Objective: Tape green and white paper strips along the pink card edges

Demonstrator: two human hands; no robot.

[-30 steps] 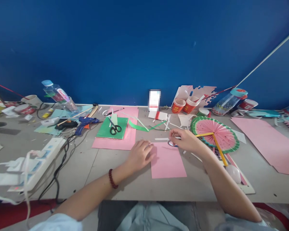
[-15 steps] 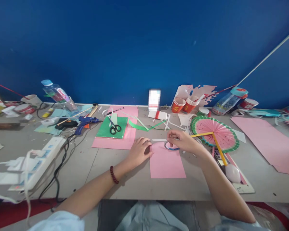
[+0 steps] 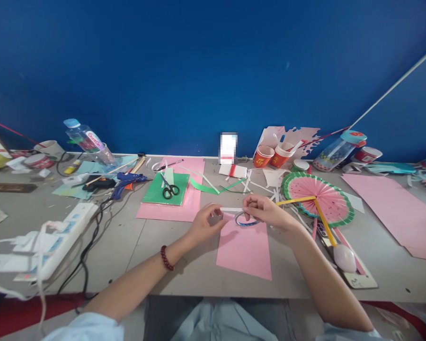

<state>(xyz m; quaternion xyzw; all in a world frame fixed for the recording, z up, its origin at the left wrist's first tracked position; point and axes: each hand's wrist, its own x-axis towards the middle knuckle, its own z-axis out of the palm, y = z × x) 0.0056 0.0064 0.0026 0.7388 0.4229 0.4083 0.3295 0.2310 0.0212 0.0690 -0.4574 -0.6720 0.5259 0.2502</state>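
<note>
- Head view, far left: your clear bottle (image 3: 94, 140) has a label whose lettering is too small to read surely.
- Your left hand (image 3: 208, 222) is curved, thumb and fingers apart, at the upper left corner of the pink sheet (image 3: 244, 251); whether the thumb presses it you cannot tell.
- That sheet lies before you, uncut and unfolded as far as shows; the work on it looks barely begun.
- A white strip (image 3: 230, 209) lies by its far edge, between your hands.
- Your right hand (image 3: 264, 210) pinches the tape roll (image 3: 246, 224) over that edge; no tape shows clearly on the sheet.
- Red cups (image 3: 262, 157) carry unreadable yellow characters.
- Farther right, the watermelon fan (image 3: 330, 203) looks already assembled.
</note>
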